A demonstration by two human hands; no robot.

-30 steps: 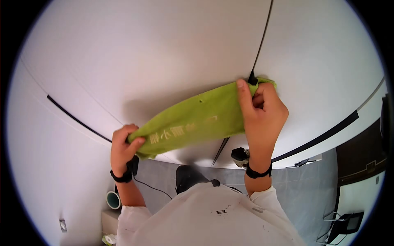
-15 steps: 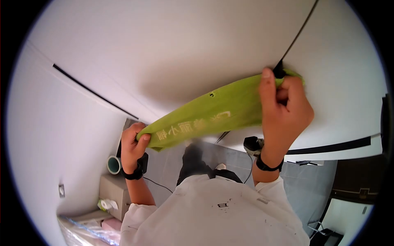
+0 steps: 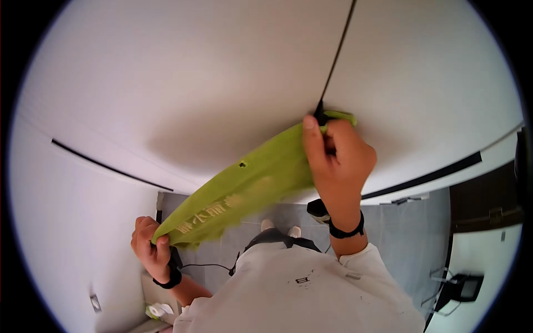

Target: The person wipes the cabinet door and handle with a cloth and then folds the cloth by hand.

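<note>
Diagonally, a green cloth (image 3: 261,161) is stretched between two hands in front of a large white surface (image 3: 233,72), on which a soft shadow is cast. Its lower left end is gripped by the left hand (image 3: 150,244), with the fingers curled over the edge and the thumb pressed against the near side. The upper right end is pinched by the right hand (image 3: 341,152), whose thumb is laid along the front while the other fingers are bent in; a short flap of the fabric is left sticking out past the knuckles. Whether the white surface is touched by the cloth cannot be told.

Just beside the right thumb, a small black piece (image 3: 320,111) is seen at the lower end of a thin dark seam (image 3: 338,50). The cloth is pierced by a small hole (image 3: 242,165) near its upper edge, and is marked with pale lettering (image 3: 208,215), partly blurred.

A black band is worn on each wrist. Below, a white shirt (image 3: 311,288) and two pale shoes (image 3: 295,231) are shown over a grey tiled floor (image 3: 400,233). At the lower right, a black chair (image 3: 459,291) is placed.
</note>
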